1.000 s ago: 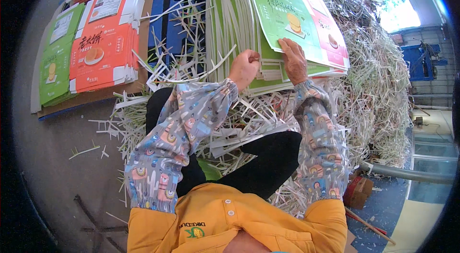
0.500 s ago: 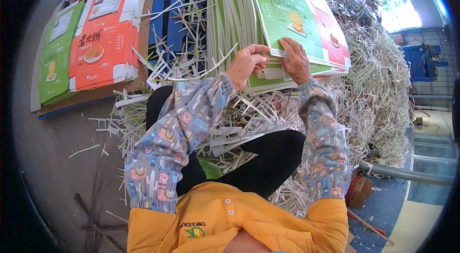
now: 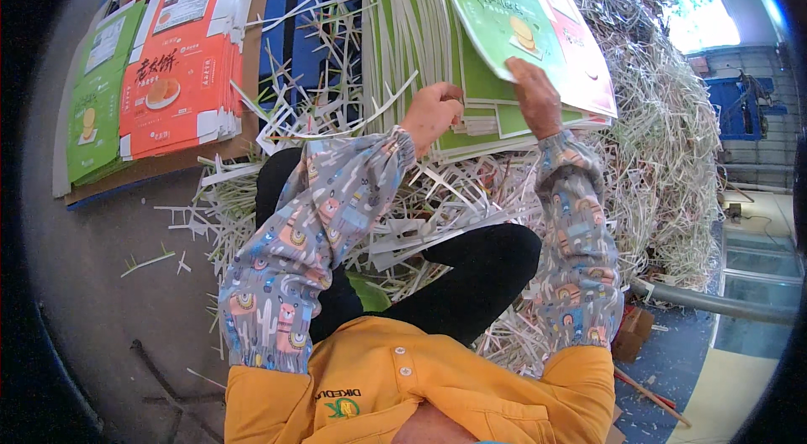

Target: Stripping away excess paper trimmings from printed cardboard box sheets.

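Note:
In front of me stands a tall stack of printed card sheets (image 3: 403, 32), green and red with pictures of round cakes. My right hand (image 3: 536, 98) pinches the near edge of the top card sheet (image 3: 504, 20). That edge is bent up, and green sheets show beneath it. Beside the stack's near left corner is my left hand (image 3: 433, 115), its fingers curled together and nothing visible in them. Patterned grey sleeves cover both forearms.
At the left, piles of red cartons (image 3: 172, 66) and green cartons (image 3: 101, 99) lie on a cardboard-topped pallet. Paper offcut strips (image 3: 319, 83) cover a blue pallet (image 3: 290, 15) and surround my legs. A large heap of shredded paper (image 3: 656, 141) rises at the right.
My right hand has lifted the near edge of the top card sheet and shifted slightly right. My left hand has drawn back a little from the sheet's corner, its fingers curling in.

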